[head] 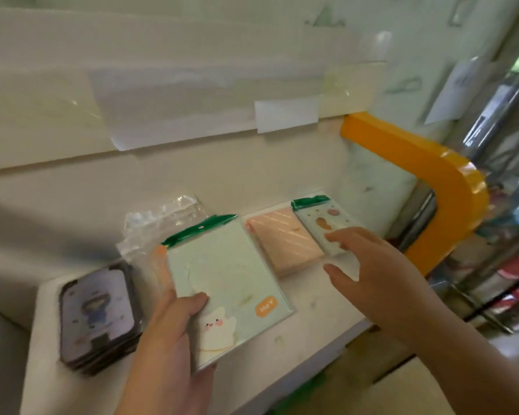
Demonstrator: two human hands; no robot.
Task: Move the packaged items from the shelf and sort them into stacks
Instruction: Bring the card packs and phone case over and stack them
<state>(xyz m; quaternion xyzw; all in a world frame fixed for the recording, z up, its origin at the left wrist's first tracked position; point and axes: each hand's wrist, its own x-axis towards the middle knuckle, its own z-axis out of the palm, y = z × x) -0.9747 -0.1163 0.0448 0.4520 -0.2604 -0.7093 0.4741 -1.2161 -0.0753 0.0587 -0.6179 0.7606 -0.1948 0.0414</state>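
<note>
My left hand grips a pale green packaged item with a green top strip and a white cartoon animal, thumb on its front, holding it tilted above the white shelf. An orange-edged pack seems to sit behind it. My right hand reaches over a small pale packaged item with a green top strip, fingertips touching its near end, thumb spread apart. That item overlaps a pink striped stack. A stack of dark packaged items lies at the shelf's left.
Crumpled clear plastic wrap lies behind the green pack. A white wall with taped paper rises behind the shelf. An orange curved rail bounds the right side, with goods racks beyond it.
</note>
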